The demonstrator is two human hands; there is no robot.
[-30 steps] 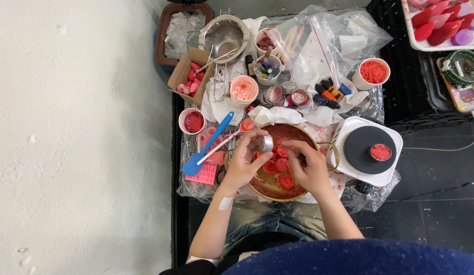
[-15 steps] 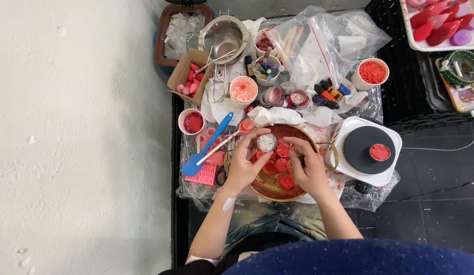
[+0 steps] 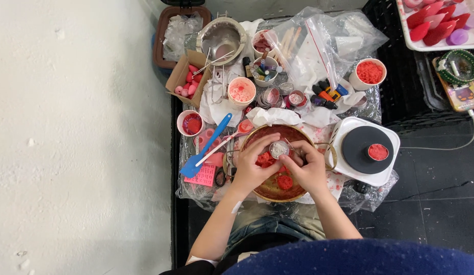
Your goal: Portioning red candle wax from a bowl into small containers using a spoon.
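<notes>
Item: small round metal tin (image 3: 279, 149), lower centre of frame, above the brown bowl (image 3: 271, 191) of red pieces. Left hand (image 3: 253, 165) fingers grasp its left rim; right hand (image 3: 307, 165) fingers pinch its right rim. Tin between both hands, equally near each

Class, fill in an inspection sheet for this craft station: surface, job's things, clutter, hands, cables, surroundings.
Surface: clear plastic sheet covers the table.
Job's things: small metal cup held over a round bowl containing red pieces.
Clutter: blue spatula, paper cups of red material, cardboard box, metal pot, white hot plate.
Hands: left hand and right hand both grip the cup.
Cables: white cable across the floor.
Surroundings: white wall, dark tiled floor, tray of red shapes.
</notes>
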